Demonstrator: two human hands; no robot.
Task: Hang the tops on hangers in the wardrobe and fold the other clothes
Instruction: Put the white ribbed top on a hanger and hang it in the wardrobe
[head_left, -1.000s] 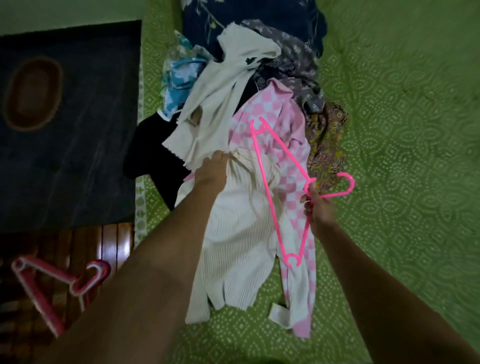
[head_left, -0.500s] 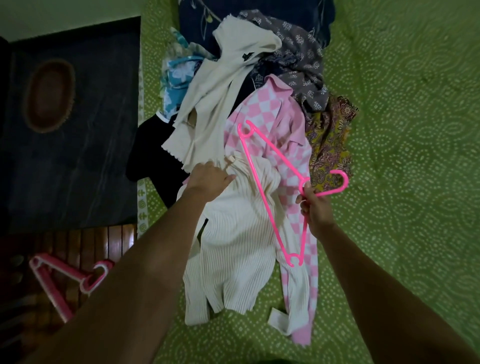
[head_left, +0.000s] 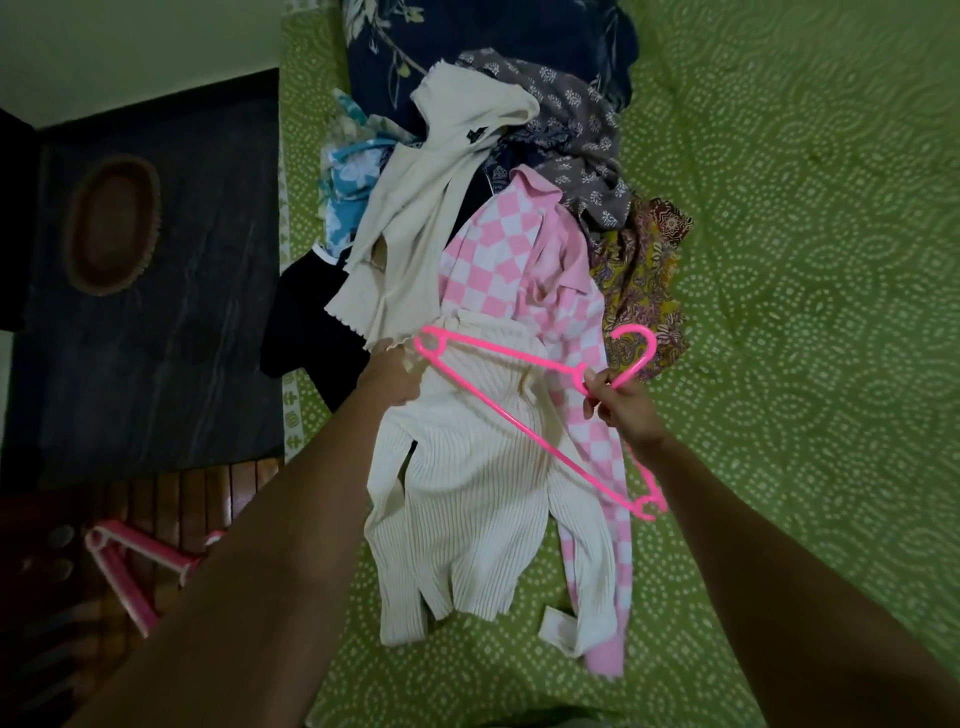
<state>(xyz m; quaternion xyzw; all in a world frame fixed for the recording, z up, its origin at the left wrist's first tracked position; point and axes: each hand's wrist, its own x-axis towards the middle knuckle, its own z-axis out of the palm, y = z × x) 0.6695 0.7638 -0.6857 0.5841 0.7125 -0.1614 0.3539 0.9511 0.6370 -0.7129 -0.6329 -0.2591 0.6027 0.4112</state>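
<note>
On the wooden floor at far left we see spare pink hangers (head_left: 136, 569). Our left hand (head_left: 390, 375) grips the neckline of the cream ribbed top (head_left: 470, 488), which lies flat on the green patterned bedspread (head_left: 810, 270) beside a pink checked top (head_left: 511, 247). Our right hand (head_left: 621, 408) pinches the pink hanger (head_left: 524, 423) at the base of its hook, above the cream top.

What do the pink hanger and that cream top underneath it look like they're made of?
The pink hanger, held by the right hand, looks like moulded plastic: thin, uniformly bright, slightly glossy. The cream top looks like a soft ribbed knit, judging by its fine parallel ridges and limp drape; the fibre can't be told.
</note>
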